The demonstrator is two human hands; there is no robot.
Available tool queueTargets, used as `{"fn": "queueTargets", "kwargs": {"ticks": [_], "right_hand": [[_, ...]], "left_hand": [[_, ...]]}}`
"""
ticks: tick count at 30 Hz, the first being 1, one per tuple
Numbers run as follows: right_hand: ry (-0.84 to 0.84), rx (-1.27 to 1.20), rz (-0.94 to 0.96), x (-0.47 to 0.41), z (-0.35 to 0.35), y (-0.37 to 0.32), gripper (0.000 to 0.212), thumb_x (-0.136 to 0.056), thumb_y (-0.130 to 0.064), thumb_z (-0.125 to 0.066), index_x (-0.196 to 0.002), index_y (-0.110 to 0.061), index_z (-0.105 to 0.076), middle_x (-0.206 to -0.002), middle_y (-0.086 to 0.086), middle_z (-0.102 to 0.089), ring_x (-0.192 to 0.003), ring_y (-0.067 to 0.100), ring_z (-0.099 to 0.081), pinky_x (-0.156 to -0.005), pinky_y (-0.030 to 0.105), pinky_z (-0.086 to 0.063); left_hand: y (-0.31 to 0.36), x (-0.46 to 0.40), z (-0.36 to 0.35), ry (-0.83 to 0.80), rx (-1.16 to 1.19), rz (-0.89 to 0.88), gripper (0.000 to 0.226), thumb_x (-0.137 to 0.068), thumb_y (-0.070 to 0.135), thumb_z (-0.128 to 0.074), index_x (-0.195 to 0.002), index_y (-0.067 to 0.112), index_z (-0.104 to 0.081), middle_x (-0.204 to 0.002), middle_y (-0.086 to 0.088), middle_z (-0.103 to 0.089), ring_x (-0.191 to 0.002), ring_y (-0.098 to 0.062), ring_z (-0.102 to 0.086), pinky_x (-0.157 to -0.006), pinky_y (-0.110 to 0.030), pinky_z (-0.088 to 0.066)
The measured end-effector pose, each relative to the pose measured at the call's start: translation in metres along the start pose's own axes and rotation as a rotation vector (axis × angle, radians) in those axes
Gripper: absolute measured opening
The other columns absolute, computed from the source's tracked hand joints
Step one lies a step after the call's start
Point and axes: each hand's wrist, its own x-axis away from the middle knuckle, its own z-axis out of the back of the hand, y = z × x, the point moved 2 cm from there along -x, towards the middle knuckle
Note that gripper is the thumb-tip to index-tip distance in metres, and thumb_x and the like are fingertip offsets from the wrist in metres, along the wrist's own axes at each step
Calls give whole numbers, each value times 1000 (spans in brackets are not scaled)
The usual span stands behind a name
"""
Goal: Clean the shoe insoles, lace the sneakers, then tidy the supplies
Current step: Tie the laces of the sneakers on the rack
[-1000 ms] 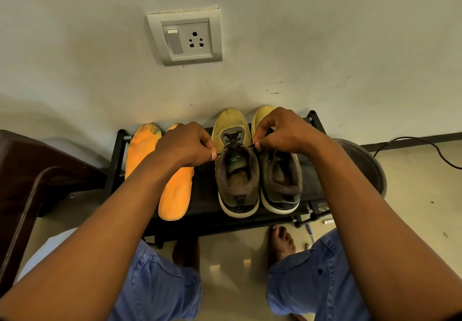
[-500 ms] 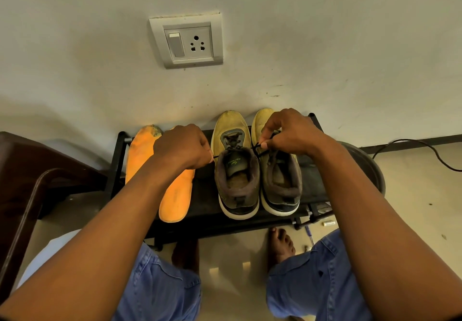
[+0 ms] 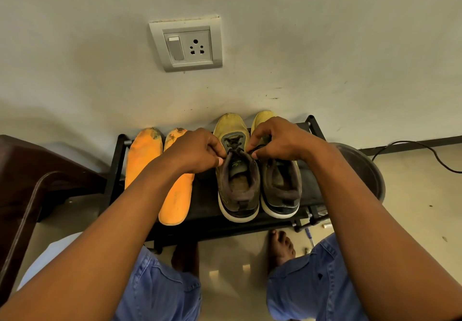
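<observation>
Both hands, left hand (image 3: 197, 152) and right hand (image 3: 277, 139), pinch the lace ends over the left sneaker (image 3: 237, 170) on the rack (image 3: 205, 208). Lacing is unfinished (2 insoles (image 3: 160, 168) lie beside); tidying remains.

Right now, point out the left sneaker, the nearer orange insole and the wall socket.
left sneaker (image 3: 237, 190): head view, on its dark heel collar.
nearer orange insole (image 3: 175, 203): head view, on its heel half.
wall socket (image 3: 200, 47): head view, on the pin holes.
</observation>
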Motion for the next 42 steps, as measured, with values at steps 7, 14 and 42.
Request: {"fn": "queueTargets", "kwargs": {"ticks": [7,14,42], "right_hand": [[44,-33,52,-3,-3,-3,15,-77,-25,-83,-82,-38,-79,-90,-15,-75,-95,8,-66,-93,44,-54],[26,-82,85,-2,-3,-8,16,-82,-19,-76,-84,-34,-80,-82,-18,-75,-84,-1,-69,-90,42,-58],[26,34,16,3,0,-11,34,-84,-11,-64,-86,-42,-77,-90,-11,-74,-87,7,-62,-93,41,-45]], "left_hand": [[5,2,3,59,31,-13,10,-81,16,-83,-87,23,-81,-82,4,-76,-80,-10,-71,-80,-33,-58],[10,4,4,89,28,-9,16,-80,11,-80,-83,27,-81,-65,16,-66,-70,-7,-65,-67,-24,-48],[6,3,7,51,-22,-7,28,-84,5,-74,-93,31,-82,-73,5,-73,-78,-19,-69,-78,-38,-60]]}}
